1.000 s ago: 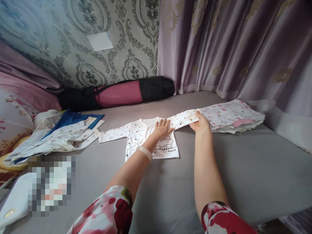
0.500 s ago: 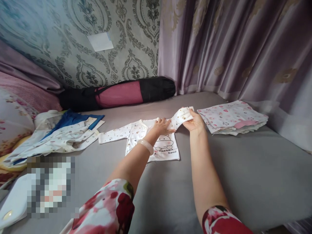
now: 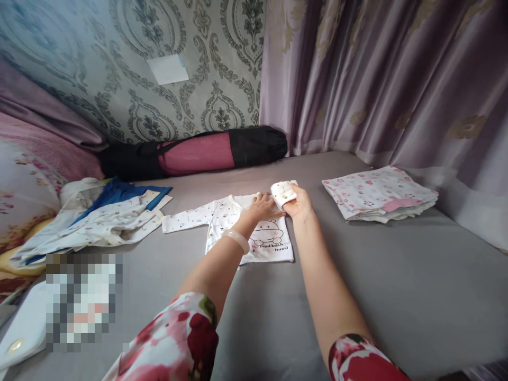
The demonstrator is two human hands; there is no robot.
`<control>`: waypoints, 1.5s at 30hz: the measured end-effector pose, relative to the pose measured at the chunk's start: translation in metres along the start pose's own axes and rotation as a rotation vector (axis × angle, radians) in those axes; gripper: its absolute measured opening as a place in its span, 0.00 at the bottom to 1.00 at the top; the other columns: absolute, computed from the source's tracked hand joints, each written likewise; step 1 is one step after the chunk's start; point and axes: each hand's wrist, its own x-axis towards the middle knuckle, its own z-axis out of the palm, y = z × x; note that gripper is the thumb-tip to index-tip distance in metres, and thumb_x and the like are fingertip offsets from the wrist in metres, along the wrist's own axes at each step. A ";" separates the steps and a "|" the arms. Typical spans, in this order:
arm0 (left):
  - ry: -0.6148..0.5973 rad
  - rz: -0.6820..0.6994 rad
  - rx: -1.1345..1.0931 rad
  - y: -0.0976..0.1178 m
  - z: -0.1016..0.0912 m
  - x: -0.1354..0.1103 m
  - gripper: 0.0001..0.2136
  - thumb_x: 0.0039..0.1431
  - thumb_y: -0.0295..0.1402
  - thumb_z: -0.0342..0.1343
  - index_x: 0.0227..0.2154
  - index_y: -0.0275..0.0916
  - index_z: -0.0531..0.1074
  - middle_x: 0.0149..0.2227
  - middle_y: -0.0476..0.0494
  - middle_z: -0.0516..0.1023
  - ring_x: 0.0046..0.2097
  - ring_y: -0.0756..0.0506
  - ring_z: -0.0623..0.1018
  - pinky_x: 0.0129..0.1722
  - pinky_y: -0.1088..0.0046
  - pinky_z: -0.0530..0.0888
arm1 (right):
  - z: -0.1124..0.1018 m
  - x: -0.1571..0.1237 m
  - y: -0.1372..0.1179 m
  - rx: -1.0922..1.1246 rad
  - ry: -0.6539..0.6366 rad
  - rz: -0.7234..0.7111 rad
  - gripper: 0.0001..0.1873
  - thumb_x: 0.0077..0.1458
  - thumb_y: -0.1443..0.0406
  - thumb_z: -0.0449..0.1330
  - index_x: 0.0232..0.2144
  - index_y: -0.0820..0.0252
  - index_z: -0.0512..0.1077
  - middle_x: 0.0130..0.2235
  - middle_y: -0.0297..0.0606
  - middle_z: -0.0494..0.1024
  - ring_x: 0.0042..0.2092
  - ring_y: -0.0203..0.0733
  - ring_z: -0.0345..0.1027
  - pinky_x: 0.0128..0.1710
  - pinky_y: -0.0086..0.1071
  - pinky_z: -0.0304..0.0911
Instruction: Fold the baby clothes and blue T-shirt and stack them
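Note:
A small white baby shirt (image 3: 272, 253) lies on the grey bed sheet, its printed front facing up. Its left-side sleeve stretches out flat. My left hand (image 3: 260, 207) rests with fingers spread on the upper part of the shirt and covers some of the print. Held between the thumb and fingers of my right hand (image 3: 299, 203) is the other sleeve, lifted and bent back toward the shirt body. The two hands are close together.
Folded cloths with pink prints (image 3: 377, 193) lie at the right. Crumpled white and blue clothes (image 3: 119, 209) are at the left, above a white object (image 3: 29, 323) and a blurred patch. A black and pink long bag (image 3: 194, 153) lies along the wall.
My right hand has moved left, folding the sleeve it holds in toward the shirt body. My left hand has stayed pressed on the shirt.

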 end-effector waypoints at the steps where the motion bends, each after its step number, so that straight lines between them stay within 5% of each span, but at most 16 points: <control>1: 0.014 0.000 -0.030 -0.001 0.001 -0.002 0.34 0.60 0.56 0.48 0.63 0.40 0.55 0.66 0.30 0.55 0.66 0.29 0.57 0.61 0.50 0.57 | 0.000 0.000 0.000 -0.004 0.007 -0.005 0.11 0.61 0.71 0.50 0.38 0.59 0.71 0.27 0.33 0.79 0.33 0.38 0.76 0.43 0.38 0.73; 5: 0.086 0.022 -0.153 -0.013 0.007 -0.014 0.38 0.58 0.54 0.51 0.64 0.33 0.52 0.67 0.26 0.52 0.68 0.32 0.54 0.65 0.57 0.56 | 0.003 -0.004 0.002 0.008 0.074 0.007 0.09 0.59 0.72 0.51 0.36 0.60 0.71 0.24 0.32 0.77 0.29 0.38 0.74 0.35 0.34 0.73; 10: 0.224 -0.059 -0.232 -0.037 0.018 -0.040 0.35 0.59 0.44 0.55 0.64 0.32 0.52 0.68 0.23 0.51 0.69 0.33 0.54 0.65 0.53 0.56 | 0.006 -0.008 0.007 -0.076 0.185 0.041 0.02 0.57 0.69 0.57 0.33 0.60 0.70 0.23 0.30 0.76 0.24 0.35 0.70 0.23 0.25 0.66; 19: 0.460 -0.091 -0.235 -0.064 0.040 -0.088 0.22 0.63 0.37 0.52 0.58 0.36 0.63 0.63 0.30 0.65 0.65 0.36 0.63 0.64 0.52 0.62 | 0.008 -0.013 0.023 -0.182 0.146 0.116 0.04 0.57 0.71 0.56 0.30 0.60 0.68 0.23 0.32 0.75 0.25 0.35 0.71 0.26 0.28 0.70; 29: 0.605 -0.066 -0.352 -0.067 0.042 -0.094 0.20 0.64 0.34 0.50 0.57 0.34 0.63 0.59 0.30 0.68 0.63 0.38 0.66 0.62 0.55 0.64 | 0.010 -0.018 0.049 -0.425 0.056 0.109 0.06 0.55 0.73 0.57 0.29 0.61 0.69 0.26 0.32 0.76 0.27 0.33 0.70 0.27 0.24 0.69; 34: 0.618 -0.054 -0.425 -0.070 0.047 -0.093 0.27 0.62 0.32 0.51 0.63 0.33 0.55 0.58 0.29 0.69 0.59 0.37 0.70 0.59 0.54 0.67 | 0.010 -0.022 0.055 -0.516 -0.131 0.171 0.05 0.59 0.67 0.58 0.33 0.63 0.72 0.36 0.41 0.80 0.34 0.36 0.75 0.32 0.27 0.71; 38: 0.614 -0.046 -0.455 -0.070 0.046 -0.092 0.30 0.61 0.30 0.50 0.65 0.33 0.51 0.56 0.30 0.71 0.57 0.38 0.71 0.58 0.55 0.68 | 0.008 -0.021 0.057 -0.565 -0.161 0.169 0.05 0.59 0.66 0.59 0.35 0.64 0.72 0.44 0.47 0.80 0.38 0.38 0.76 0.36 0.29 0.71; 45: 0.597 -0.076 -0.381 -0.070 0.046 -0.092 0.19 0.60 0.28 0.51 0.55 0.39 0.68 0.53 0.36 0.72 0.56 0.38 0.70 0.58 0.53 0.66 | 0.004 -0.014 0.058 -0.626 -0.134 0.086 0.04 0.58 0.67 0.61 0.35 0.63 0.73 0.44 0.47 0.81 0.38 0.37 0.77 0.38 0.28 0.71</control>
